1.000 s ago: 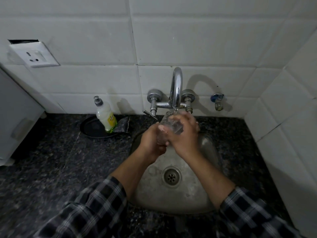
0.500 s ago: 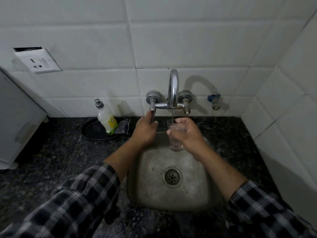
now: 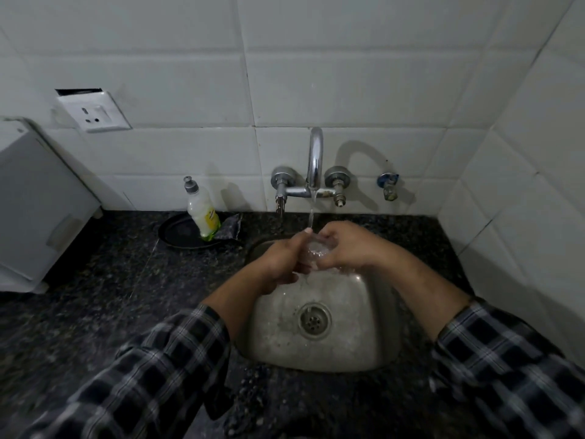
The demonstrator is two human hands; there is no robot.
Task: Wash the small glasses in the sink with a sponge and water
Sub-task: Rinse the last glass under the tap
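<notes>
While water (image 3: 311, 213) runs from the tap (image 3: 315, 160) down onto it, your small glass (image 3: 317, 248) sits over the back of the sink (image 3: 380, 343), held between both hands. Left hand (image 3: 278, 264): fingers curled round the glass from the left. Right hand (image 3: 351, 248): fingers curled round it from the right. Desk (image 3: 110, 280), dark speckled stone: one soap bottle (image 3: 204, 213) standing on a black plate (image 3: 180, 232), left of the tap. Wall: white tiles, one socket (image 3: 95, 112). Your sleeves (image 3: 164, 369): dark checked cloth, ending at mid-forearm.
</notes>
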